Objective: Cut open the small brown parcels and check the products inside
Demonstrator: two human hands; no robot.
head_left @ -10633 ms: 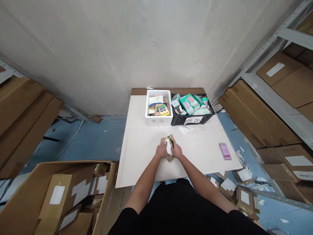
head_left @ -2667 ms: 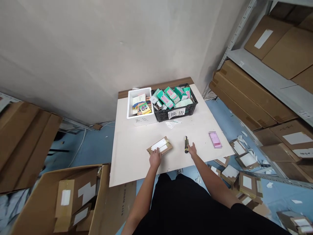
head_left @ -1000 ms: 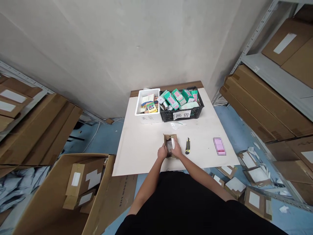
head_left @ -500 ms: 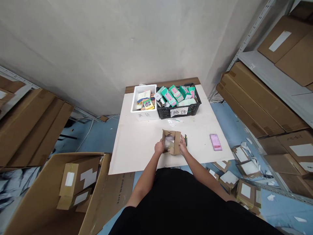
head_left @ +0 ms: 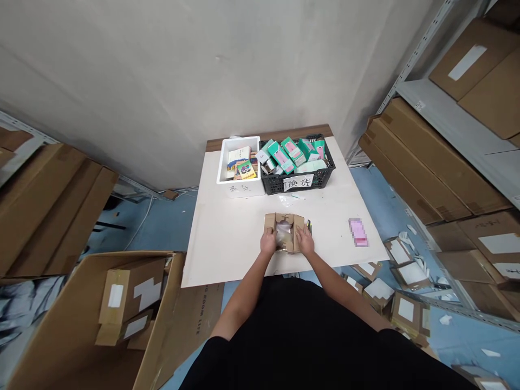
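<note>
A small cardboard box [head_left: 286, 218] stands with its top open near the front edge of the white table [head_left: 227, 238]. Clear plastic wrapping [head_left: 284, 236] shows inside; what it covers I cannot make out. My left hand [head_left: 268, 242] grips the box's left flap, fingers closed on the cardboard. On the opposite side my right hand [head_left: 304, 240] pinches the right flap. Just beyond the right hand, a dark and yellow item [head_left: 309, 225] lies partly hidden.
Behind stand a white bin [head_left: 244, 188] of books and a black basket [head_left: 276, 187] of green-and-pink boxes. A blurred pink item [head_left: 358, 232] lies at right. A large carton [head_left: 162, 325] stands left of the table; shelves of cartons [head_left: 422, 162] rise on the right.
The box's side flaps have been spread outward, left and right, so its inside shows more squarely. Both hands stay on it, the left now farther over its flap.
</note>
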